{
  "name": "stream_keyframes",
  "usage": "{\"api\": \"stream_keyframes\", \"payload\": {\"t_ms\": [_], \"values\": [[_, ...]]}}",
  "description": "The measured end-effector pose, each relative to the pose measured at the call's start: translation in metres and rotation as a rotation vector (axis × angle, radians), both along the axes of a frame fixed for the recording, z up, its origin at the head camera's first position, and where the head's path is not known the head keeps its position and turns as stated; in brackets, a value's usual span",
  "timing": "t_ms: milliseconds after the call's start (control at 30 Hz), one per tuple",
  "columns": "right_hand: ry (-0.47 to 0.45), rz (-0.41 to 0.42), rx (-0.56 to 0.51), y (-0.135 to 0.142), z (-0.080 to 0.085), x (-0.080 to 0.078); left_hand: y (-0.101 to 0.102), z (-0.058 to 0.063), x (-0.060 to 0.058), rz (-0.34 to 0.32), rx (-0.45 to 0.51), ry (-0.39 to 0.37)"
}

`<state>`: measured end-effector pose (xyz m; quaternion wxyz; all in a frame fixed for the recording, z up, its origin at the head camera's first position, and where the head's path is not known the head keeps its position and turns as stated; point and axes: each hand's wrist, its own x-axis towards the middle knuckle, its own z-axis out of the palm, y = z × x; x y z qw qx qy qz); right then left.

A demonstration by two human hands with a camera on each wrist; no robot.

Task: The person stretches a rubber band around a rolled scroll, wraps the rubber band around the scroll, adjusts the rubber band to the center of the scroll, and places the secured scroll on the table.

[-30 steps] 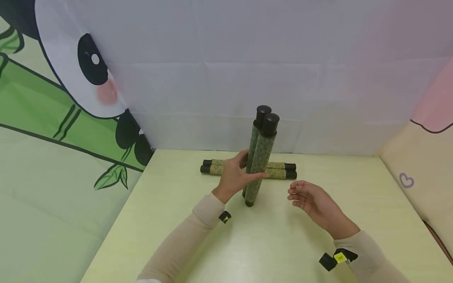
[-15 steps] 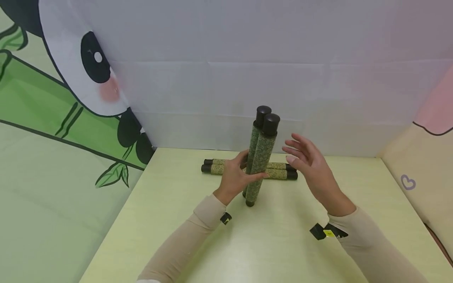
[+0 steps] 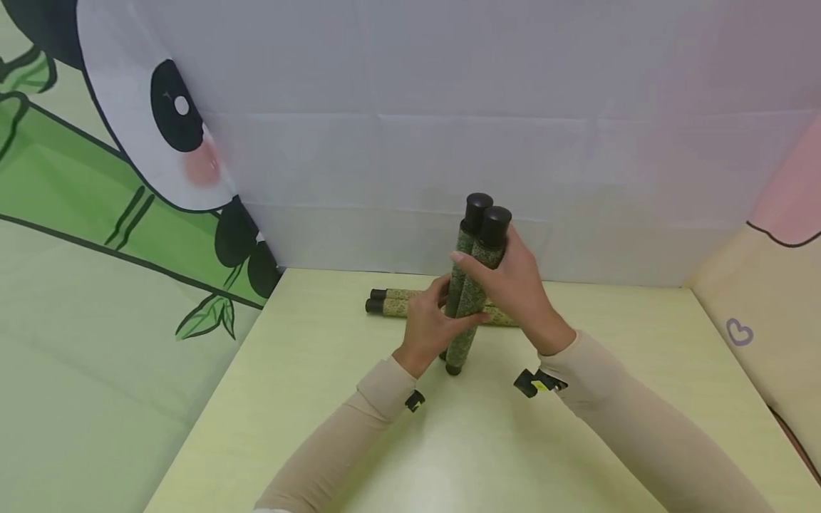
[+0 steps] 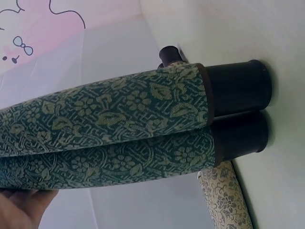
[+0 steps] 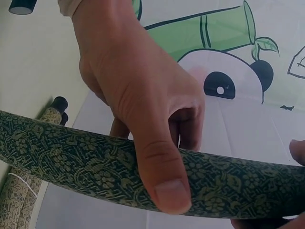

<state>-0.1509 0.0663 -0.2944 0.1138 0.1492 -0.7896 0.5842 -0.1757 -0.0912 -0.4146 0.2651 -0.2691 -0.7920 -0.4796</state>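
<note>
Two green brocade scrolls [image 3: 470, 293] with black roller ends stand side by side, tilted, their lower ends right at the table top. My left hand [image 3: 426, 320] grips them below the middle, thumb across the near side. Higher up, near the black upper ends, my right hand [image 3: 518, 285] grips both from the right, its thumb crossing the front. The right wrist view shows the left hand [image 5: 143, 86] with its thumb over the brocade; parts of the right hand [image 5: 298, 151] appear at that view's edge. In the left wrist view the black lower ends [image 4: 240, 88] face the table.
Behind the upright pair, two yellow-gold patterned scrolls [image 3: 398, 308] lie parallel on the pale table [image 3: 449, 442], partly hidden by hands and green scrolls. A white cloth backdrop [image 3: 385, 164] rises at the table's back edge; printed cloth with a panda hangs at the left.
My right hand has risen from low over the table, moved left and taken hold of the scrolls' upper part. The left hand keeps its grip with the scrolls almost unmoved.
</note>
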Motion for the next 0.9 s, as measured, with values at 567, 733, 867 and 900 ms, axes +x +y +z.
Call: {"api": "stream_keyframes", "payload": {"t_ms": [567, 733, 867, 900], "values": [[0.03, 0.02, 0.033, -0.003, 0.002, -0.018, 0.001, 0.005, 0.007, 0.109, 0.014, -0.105], [-0.015, 0.052, 0.068, 0.005, 0.001, -0.027, -0.01, 0.008, 0.006, -0.035, -0.013, -0.19], [-0.022, 0.077, 0.119, 0.014, -0.002, -0.037, -0.022, 0.014, -0.001, -0.18, -0.023, -0.368], [-0.022, 0.088, 0.124, 0.016, -0.002, -0.04, -0.025, 0.015, -0.004, -0.205, -0.036, -0.413]]}}
